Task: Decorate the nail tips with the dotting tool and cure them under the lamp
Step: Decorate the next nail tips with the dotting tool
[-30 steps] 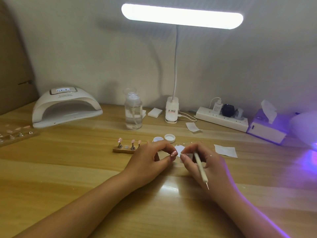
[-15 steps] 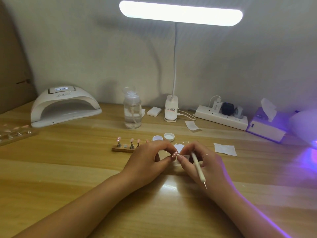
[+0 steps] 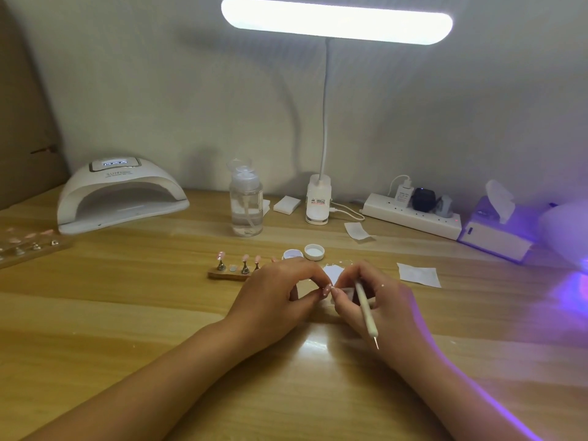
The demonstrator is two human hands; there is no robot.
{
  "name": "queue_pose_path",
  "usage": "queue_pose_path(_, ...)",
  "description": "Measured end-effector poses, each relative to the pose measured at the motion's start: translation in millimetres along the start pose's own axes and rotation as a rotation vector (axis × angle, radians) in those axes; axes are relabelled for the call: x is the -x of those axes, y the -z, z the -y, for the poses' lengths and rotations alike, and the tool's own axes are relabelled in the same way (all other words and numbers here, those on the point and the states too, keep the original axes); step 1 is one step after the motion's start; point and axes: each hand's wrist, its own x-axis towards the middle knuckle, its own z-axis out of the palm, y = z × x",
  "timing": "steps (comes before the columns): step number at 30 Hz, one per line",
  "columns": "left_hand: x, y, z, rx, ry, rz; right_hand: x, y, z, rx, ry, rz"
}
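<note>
My left hand [image 3: 273,294] and my right hand [image 3: 378,300] meet fingertip to fingertip at the middle of the wooden table. Between the left thumb and forefinger sits a small pink nail tip [image 3: 327,290]. The right hand is closed around a white dotting tool [image 3: 366,308], whose metal point sticks out back toward me. A wooden holder [image 3: 229,272] with pink nail tips on metal stands lies just left of my left hand. The white curing lamp [image 3: 119,194] stands at the back left.
A clear pump bottle [image 3: 246,202], a clip desk lamp [image 3: 318,198], a power strip [image 3: 413,214] and a tissue box [image 3: 496,230] line the back. A small open jar [image 3: 292,254] and its lid [image 3: 314,251] sit behind my hands. Paper wipes [image 3: 418,274] lie right; another nail-tip tray [image 3: 30,246] lies at the left edge.
My hands stay together in the same place; only the view has shifted slightly. The dotting tool keeps its tilt.
</note>
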Motion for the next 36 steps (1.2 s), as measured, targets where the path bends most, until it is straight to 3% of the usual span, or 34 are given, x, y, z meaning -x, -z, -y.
queue_pose_path(23, 0.7, 0.4, -4.1, -0.062, -0.043, -0.024, 1.1, -1.4, 3.3, 0.055, 0.038, -0.035)
queue_pose_path(36, 2.5, 1.3, -6.2, -0.094, -0.062, -0.008, 0.7, 0.2, 5.1, 0.075, -0.031, -0.065)
